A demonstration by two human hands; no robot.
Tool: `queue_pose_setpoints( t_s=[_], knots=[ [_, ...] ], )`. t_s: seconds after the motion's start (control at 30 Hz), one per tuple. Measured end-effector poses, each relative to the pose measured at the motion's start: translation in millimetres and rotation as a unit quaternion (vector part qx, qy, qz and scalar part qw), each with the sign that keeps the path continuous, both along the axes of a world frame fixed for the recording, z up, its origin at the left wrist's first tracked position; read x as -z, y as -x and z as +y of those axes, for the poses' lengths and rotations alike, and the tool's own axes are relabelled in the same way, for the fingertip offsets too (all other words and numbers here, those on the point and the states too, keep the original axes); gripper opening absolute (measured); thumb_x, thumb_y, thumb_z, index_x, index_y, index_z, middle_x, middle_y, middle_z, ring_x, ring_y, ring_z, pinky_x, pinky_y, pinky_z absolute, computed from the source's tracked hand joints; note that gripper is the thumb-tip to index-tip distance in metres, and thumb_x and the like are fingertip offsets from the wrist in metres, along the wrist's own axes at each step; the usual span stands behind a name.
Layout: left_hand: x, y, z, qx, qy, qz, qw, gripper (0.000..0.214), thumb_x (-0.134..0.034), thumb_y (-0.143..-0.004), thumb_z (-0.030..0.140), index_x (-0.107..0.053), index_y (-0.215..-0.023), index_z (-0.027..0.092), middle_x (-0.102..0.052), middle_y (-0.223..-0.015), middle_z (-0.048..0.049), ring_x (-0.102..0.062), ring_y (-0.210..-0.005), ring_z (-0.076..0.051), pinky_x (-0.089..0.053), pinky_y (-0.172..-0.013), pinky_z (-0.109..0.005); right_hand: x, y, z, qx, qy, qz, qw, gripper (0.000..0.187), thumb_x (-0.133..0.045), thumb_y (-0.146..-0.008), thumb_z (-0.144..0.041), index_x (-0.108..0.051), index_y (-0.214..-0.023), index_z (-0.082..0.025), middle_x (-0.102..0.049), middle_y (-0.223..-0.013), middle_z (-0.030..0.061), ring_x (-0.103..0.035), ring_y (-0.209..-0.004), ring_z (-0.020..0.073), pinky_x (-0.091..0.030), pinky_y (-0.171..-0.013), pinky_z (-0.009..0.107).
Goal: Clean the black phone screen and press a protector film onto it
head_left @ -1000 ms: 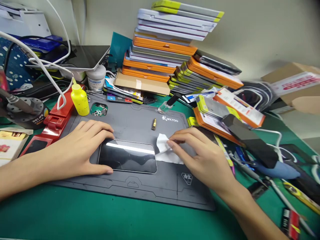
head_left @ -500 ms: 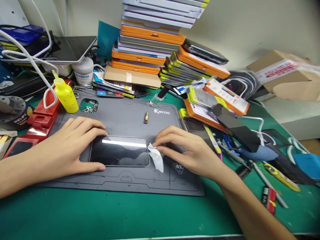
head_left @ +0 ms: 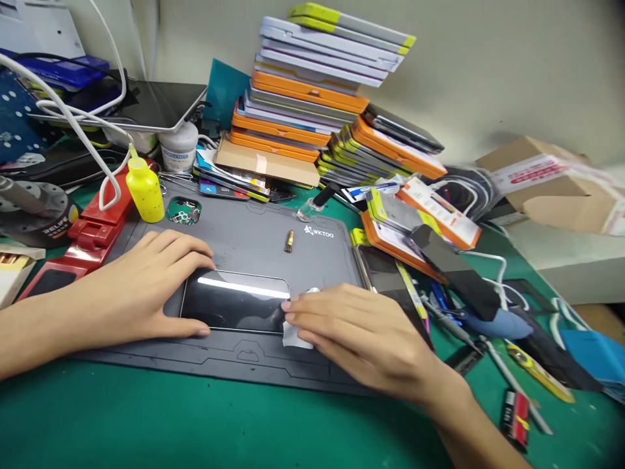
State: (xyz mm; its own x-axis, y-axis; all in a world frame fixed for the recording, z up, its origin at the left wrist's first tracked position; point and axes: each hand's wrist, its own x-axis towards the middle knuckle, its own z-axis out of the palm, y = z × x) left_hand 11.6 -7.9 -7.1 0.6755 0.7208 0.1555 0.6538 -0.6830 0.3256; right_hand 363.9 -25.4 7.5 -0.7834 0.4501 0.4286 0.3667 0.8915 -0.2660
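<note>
A smartphone (head_left: 234, 306) with a dark, glossy screen lies face up on a grey work mat (head_left: 244, 225). My left hand (head_left: 161, 286) spans its left end, fingers on the far edge and thumb by the near edge, gripping it in place. At the phone's right end, my right hand (head_left: 361, 332) presses a white wipe (head_left: 295, 335) down with its fingers. Most of the wipe is hidden under that hand. Beyond the phone, a small brass-coloured brush head (head_left: 290, 241) lies on the mat, and a clear bottle with a black cap (head_left: 315, 205) stands at the mat's far edge.
A yellow squeeze bottle (head_left: 145, 189) and a red tool (head_left: 92, 241) sit left. Tall stacks of flat cases (head_left: 312, 98) rise at the back. Tools, cables and a yellow cutter (head_left: 540, 371) clutter the right of the green table surface (head_left: 195, 417).
My right hand has moved left and flattened over the wipe onto the phone's right end. My left hand keeps its hold. The camera view has shifted slightly.
</note>
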Motion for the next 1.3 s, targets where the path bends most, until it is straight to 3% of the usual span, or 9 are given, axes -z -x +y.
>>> queue_pose_setpoints(
  t_s=[0.13,0.2,0.3,0.37,0.47,0.6,0.8,1.1,1.3],
  knots=[
    [-0.1,0,-1,0.002,-0.004,0.002,1.000,0.068,-0.068,-0.092,0.079,-0.068,-0.132,0.024,-0.068,-0.144,-0.0127,-0.063,-0.130,-0.038,-0.050,-0.108,-0.053,-3.2,-7,-5,0.002,-0.053,-0.010,0.999,0.029,-0.076,-0.100,-0.016,-0.074,-0.128,-0.020,-0.085,-0.121,0.0075,-0.083,-0.110,0.0222,-0.071,-0.095,0.036],
    [0.7,0,-2,0.003,-0.006,0.008,1.000,0.069,-0.067,-0.092,0.080,-0.068,-0.132,0.024,-0.068,-0.145,-0.0126,-0.062,-0.131,-0.037,-0.050,-0.108,-0.053,-3.4,-12,-6,0.010,-0.045,-0.024,0.999,0.034,-0.079,-0.099,-0.021,-0.073,-0.133,-0.020,-0.085,-0.122,0.0076,-0.083,-0.112,0.0235,-0.071,-0.097,0.037],
    [2.6,0,-2,0.001,-0.012,0.008,1.000,0.068,-0.067,-0.093,0.080,-0.067,-0.132,0.024,-0.067,-0.145,-0.0124,-0.062,-0.131,-0.037,-0.049,-0.109,-0.052,-0.9,-19,-7,0.041,-0.013,-0.068,0.997,0.025,-0.074,-0.103,-0.024,-0.074,-0.128,-0.020,-0.084,-0.117,0.0079,-0.083,-0.106,0.0239,-0.070,-0.092,0.036],
    [3.5,0,-2,0.003,-0.015,0.003,1.000,0.068,-0.068,-0.093,0.079,-0.068,-0.132,0.024,-0.068,-0.144,-0.0124,-0.063,-0.130,-0.037,-0.050,-0.107,-0.052,1.8,-22,-7,0.053,-0.007,-0.079,0.995,0.019,-0.066,-0.106,-0.015,-0.074,-0.123,-0.021,-0.084,-0.112,0.0073,-0.083,-0.099,0.0219,-0.069,-0.084,0.034],
    [3.6,0,-2,0.004,-0.009,-0.009,1.000,0.066,-0.071,-0.091,0.077,-0.069,-0.131,0.025,-0.069,-0.143,-0.0116,-0.063,-0.128,-0.036,-0.050,-0.107,-0.051,5.8,-22,-9,0.079,-0.011,-0.041,0.996,0.027,-0.063,-0.103,-0.003,-0.072,-0.121,-0.022,-0.084,-0.107,0.0057,-0.082,-0.091,0.0187,-0.067,-0.077,0.032],
    [2.4,0,-1,0.000,-0.001,-0.012,1.000,0.067,-0.071,-0.091,0.078,-0.069,-0.133,0.025,-0.068,-0.144,-0.0111,-0.063,-0.130,-0.037,-0.050,-0.109,-0.052,12.9,-11,-12,0.131,-0.002,0.033,0.991,0.030,-0.066,-0.101,0.000,-0.071,-0.118,-0.025,-0.085,-0.102,0.0028,-0.083,-0.091,0.0175,-0.068,-0.081,0.031],
    [2.0,-1,1,0.000,0.017,-0.016,1.000,0.067,-0.071,-0.090,0.079,-0.069,-0.132,0.027,-0.068,-0.145,-0.0107,-0.061,-0.132,-0.038,-0.048,-0.113,-0.053,23.9,2,-11,0.131,0.011,0.032,0.991,0.033,-0.065,-0.101,-0.003,-0.077,-0.121,-0.026,-0.082,-0.104,0.0052,-0.081,-0.088,0.0184,-0.067,-0.075,0.032],
    [3.7,-2,0,0.005,-0.002,-0.013,1.000,0.067,-0.072,-0.090,0.077,-0.071,-0.128,0.022,-0.069,-0.143,-0.0121,-0.062,-0.129,-0.037,-0.047,-0.111,-0.052,16.7,-7,-10,0.037,-0.003,0.002,0.999,0.036,-0.061,-0.097,0.005,-0.077,-0.120,-0.017,-0.081,-0.102,0.0077,-0.078,-0.093,0.0184,-0.066,-0.078,0.030],
    [2.5,-3,-1,0.008,-0.022,-0.008,1.000,0.066,-0.075,-0.089,0.075,-0.071,-0.127,0.022,-0.069,-0.143,-0.0129,-0.062,-0.129,-0.037,-0.047,-0.111,-0.051,25.2,-8,-2,0.041,-0.005,0.003,0.999,0.038,-0.059,-0.096,0.009,-0.077,-0.121,-0.014,-0.080,-0.104,0.0090,-0.076,-0.098,0.0178,-0.062,-0.082,0.029]
  ],
)
